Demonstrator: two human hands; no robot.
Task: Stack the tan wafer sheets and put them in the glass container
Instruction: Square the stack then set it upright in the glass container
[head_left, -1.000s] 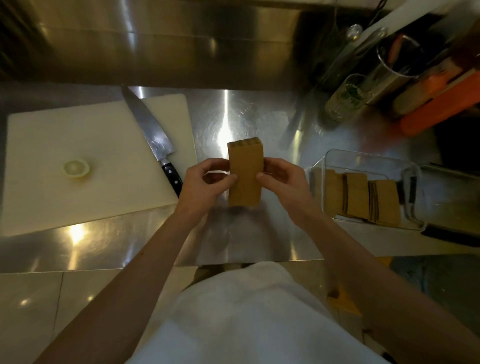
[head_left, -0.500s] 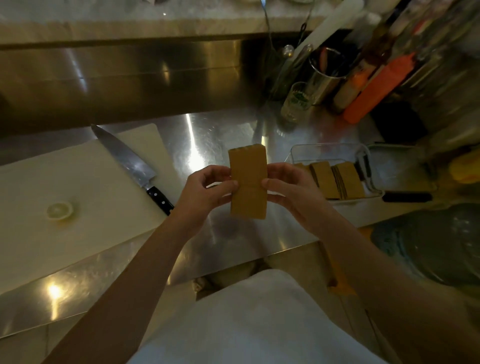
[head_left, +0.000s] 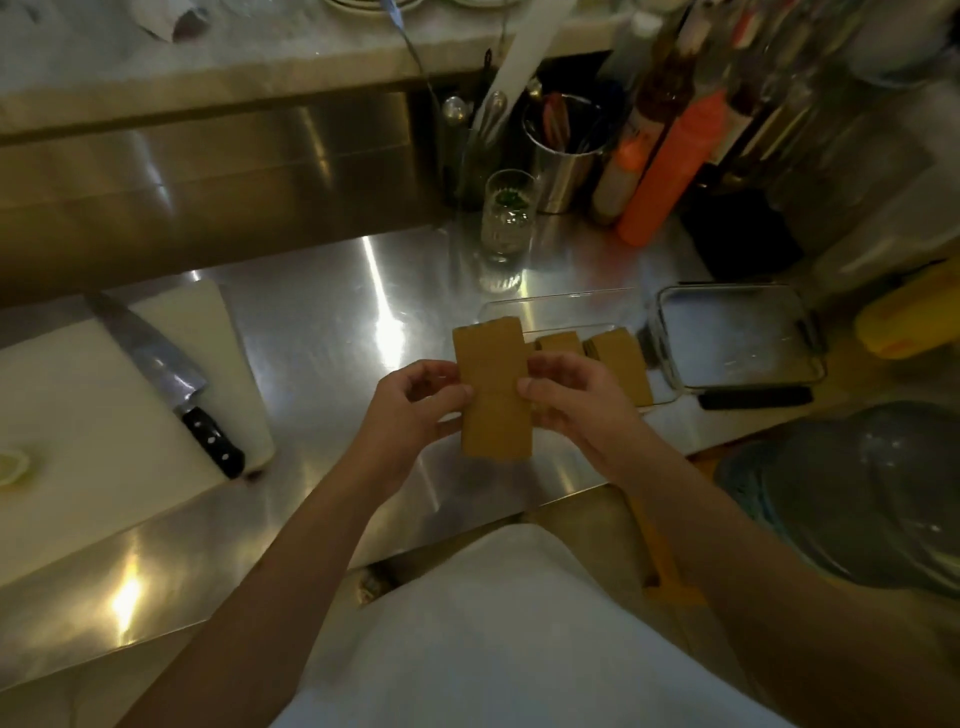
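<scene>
View shifted since the earlier frame: the stack and both hands now sit lower and right of centre, and the back ledge plus more bottles have come into view; the grip looks unchanged. Left hand (head_left: 415, 410) and right hand (head_left: 571, 402) are both closed on a stack of tan wafer sheets (head_left: 493, 387), thumbs on the near face and fingers curled behind, one hand per long edge. Stack is upright and lifted off the steel counter (head_left: 332, 322), just left of the glass container (head_left: 561, 306). That container already holds more wafer stacks (head_left: 621, 358), standing on edge and leaning. A second glass dish (head_left: 737, 338) sits just beside it on the right, with a black-handled tool (head_left: 753, 397) lying along its near edge. Far left is a white cutting board (head_left: 98, 415) with a chef's knife (head_left: 166, 384) lying diagonally across its right side and a lemon slice (head_left: 15, 462) at the left edge. Orange squeeze bottle (head_left: 670, 171), metal utensil cup (head_left: 563, 156) and a drinking glass (head_left: 506, 215) stand at the back of the counter.
</scene>
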